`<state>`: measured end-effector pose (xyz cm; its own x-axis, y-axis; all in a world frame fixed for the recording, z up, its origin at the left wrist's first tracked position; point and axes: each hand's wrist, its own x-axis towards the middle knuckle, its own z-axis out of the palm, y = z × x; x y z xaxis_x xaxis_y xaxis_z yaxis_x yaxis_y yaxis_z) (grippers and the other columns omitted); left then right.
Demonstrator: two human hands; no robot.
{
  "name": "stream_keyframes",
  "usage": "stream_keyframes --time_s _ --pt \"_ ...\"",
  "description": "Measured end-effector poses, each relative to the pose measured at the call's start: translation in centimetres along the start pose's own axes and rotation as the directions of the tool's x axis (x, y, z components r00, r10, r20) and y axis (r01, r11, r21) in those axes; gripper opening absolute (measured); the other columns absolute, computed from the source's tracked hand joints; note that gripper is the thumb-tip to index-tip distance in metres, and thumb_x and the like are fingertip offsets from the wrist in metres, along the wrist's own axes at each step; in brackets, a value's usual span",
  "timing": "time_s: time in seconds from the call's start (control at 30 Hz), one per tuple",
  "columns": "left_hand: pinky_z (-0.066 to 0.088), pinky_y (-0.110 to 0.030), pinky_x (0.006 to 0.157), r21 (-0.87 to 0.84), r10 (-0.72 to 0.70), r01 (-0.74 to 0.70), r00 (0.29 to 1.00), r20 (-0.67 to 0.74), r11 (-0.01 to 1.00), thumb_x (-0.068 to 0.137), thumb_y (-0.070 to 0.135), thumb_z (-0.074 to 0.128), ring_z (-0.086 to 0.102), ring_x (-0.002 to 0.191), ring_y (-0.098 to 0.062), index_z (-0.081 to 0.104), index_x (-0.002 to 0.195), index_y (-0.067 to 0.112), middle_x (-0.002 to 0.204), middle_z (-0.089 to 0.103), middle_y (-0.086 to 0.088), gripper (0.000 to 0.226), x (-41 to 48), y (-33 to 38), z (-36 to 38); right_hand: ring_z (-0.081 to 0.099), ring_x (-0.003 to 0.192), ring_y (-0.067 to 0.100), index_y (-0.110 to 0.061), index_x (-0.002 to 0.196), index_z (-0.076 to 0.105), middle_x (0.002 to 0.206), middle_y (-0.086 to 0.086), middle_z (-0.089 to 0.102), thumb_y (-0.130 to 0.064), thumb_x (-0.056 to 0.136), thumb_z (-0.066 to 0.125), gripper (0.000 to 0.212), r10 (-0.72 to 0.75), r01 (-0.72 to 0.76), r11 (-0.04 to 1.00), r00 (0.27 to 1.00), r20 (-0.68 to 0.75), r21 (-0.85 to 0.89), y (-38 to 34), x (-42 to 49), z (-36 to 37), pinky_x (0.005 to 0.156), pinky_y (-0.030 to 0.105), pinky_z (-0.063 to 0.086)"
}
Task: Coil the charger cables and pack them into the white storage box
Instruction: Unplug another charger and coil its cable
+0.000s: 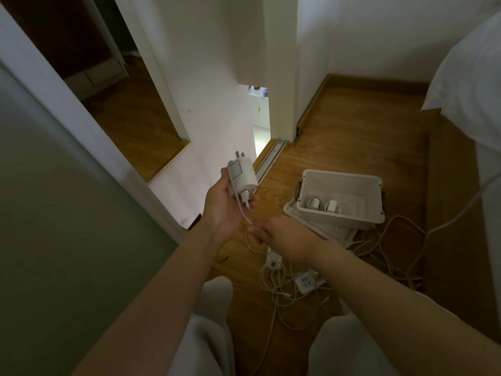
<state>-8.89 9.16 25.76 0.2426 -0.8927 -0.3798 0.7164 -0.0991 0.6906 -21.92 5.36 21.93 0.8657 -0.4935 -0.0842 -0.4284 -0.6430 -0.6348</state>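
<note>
- The left hand (225, 206) is palm up with its fingers curled round a white charger (242, 176); it looks hard, smooth and light, so I think it is easy to hold by its flat sides
- The right hand (276, 233) seems to pinch the thin cable (245, 215) just below the charger; the cable looks soft and bendy, so it may spring out of a loop; hold it near the plug end
- The white storage box (343, 177) sits open on the wooden floor (352, 137); two coiled chargers (314, 204) lie inside
- Loose cables (379, 248) and a power strip (306, 283) lie tangled by the box; a white bed sheet (474, 77) hangs at the right; the room is dim
</note>
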Motion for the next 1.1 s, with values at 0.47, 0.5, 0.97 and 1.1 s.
stream_keyframes --time_s 0.47,0.5,0.97,1.1 --pt "0.027 -0.017 0.036 0.577 0.014 -0.077 0.994 0.113 0.813 0.093 0.051 0.03 0.045 0.041 -0.009 0.06 0.092 0.018 0.071 0.053 -0.01 0.045 -1.2 1.2 -0.6 0.058 0.067 0.015 -0.011 0.085 0.062 0.07 -0.002 0.057 -0.045 0.095 0.038 0.043 0.025 -0.027 0.978 1.0 -0.012 -0.208 1.7 0.0 -1.4 0.071 0.029 0.05" --pt "0.029 -0.017 0.037 0.603 0.054 -0.091 0.995 0.08 0.792 0.095 0.05 0.028 0.049 0.046 -0.01 0.058 0.094 0.019 0.072 0.055 -0.008 0.043 -1.2 1.6 -0.7 0.057 0.064 0.014 -0.009 0.085 0.063 0.07 0.001 0.059 -0.049 0.093 0.038 0.048 0.035 -0.039 0.983 0.999 -0.025 -0.177 1.8 0.0 -1.5 0.067 0.026 0.049" --pt "0.051 -0.021 0.059 0.945 0.167 -0.326 0.932 0.321 0.004 0.088 0.05 0.042 0.062 0.076 -0.011 0.046 0.081 0.025 0.082 0.058 0.004 0.026 -0.5 1.5 -2.7 0.05 0.047 0.013 -0.013 0.065 0.064 0.051 -0.002 0.051 -0.061 0.088 0.042 0.058 0.156 -0.259 0.943 0.9 -0.407 -0.211 2.2 -0.5 -4.0 0.047 0.025 0.04" --pt "0.054 -0.023 0.061 0.919 0.317 -0.347 0.864 0.391 -0.189 0.081 0.06 0.037 0.062 0.075 -0.007 0.046 0.093 0.02 0.083 0.059 0.005 0.043 0.0 1.7 -2.6 0.04 0.042 0.008 -0.018 0.062 0.06 0.046 -0.008 0.041 -0.047 0.093 0.046 0.044 0.087 -0.23 0.951 0.839 -0.537 -0.207 0.1 -0.4 -3.6 0.047 0.024 0.033"
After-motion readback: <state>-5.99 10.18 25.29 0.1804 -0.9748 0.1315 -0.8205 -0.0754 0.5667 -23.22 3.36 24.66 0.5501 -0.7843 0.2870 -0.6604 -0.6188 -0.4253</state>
